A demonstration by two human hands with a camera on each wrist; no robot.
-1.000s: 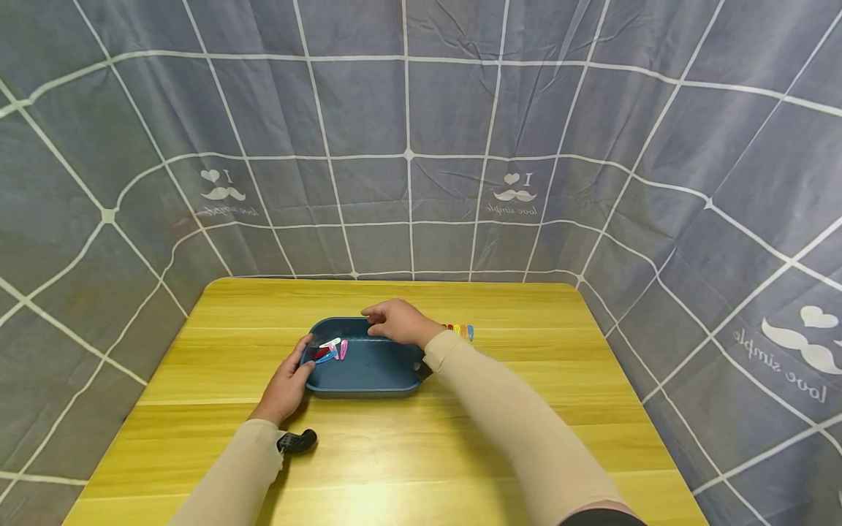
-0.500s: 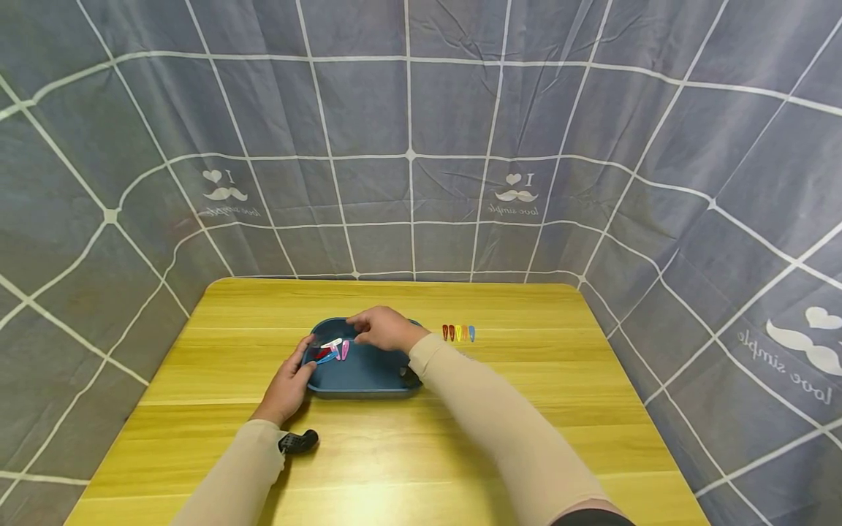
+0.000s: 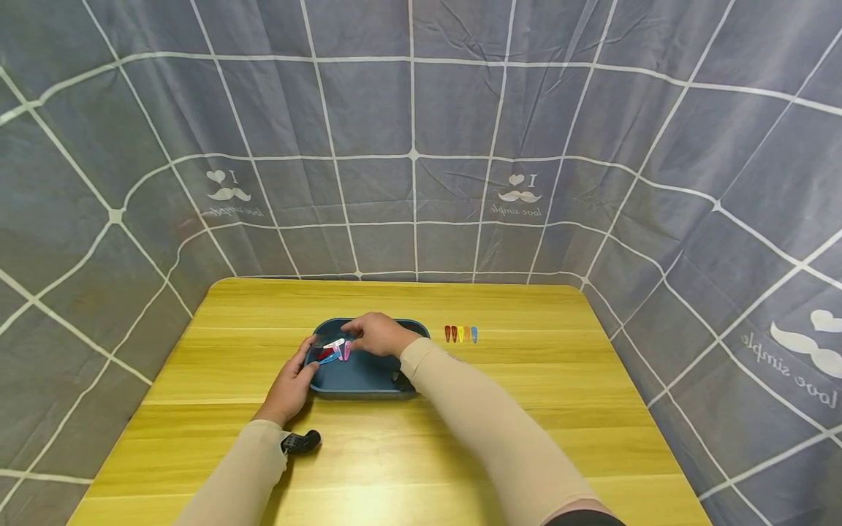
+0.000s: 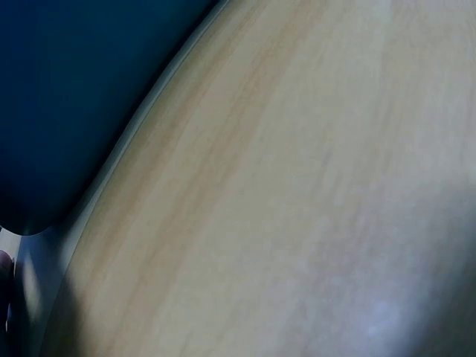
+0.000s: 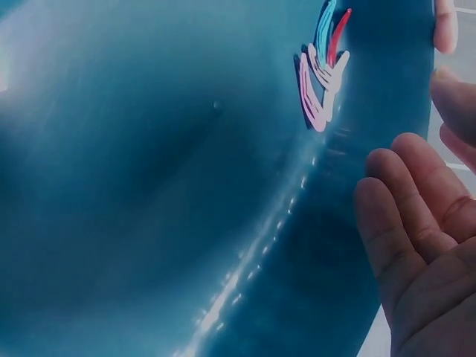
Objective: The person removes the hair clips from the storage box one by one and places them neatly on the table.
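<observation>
A dark blue tray [image 3: 362, 376] lies on the wooden table, with several snap hair clips gathered at its left end. Among them are a pink clip [image 5: 311, 93], a blue clip [image 5: 325, 30], a red clip [image 5: 339, 33] and a white clip [image 5: 336, 85]. My left hand [image 3: 288, 383] grips the tray's left end, thumb at the rim. Over the tray's far side hovers my right hand [image 3: 376, 334], palm partly turned down, fingertips close to the pink and white clips. Nothing shows between its fingers in the right wrist view.
Right of the tray several hair clips stand in a row on the table [image 3: 539, 394]: red clips [image 3: 450, 334], a yellow clip [image 3: 461, 334], an orange clip [image 3: 468, 334] and a blue clip [image 3: 474, 334]. A grey curtain [image 3: 454, 248] surrounds the table's back and sides.
My right hand has moved left and slightly down over the tray, toward the clips, uncovering the row on the table. My left hand keeps its place at the tray's left end.
</observation>
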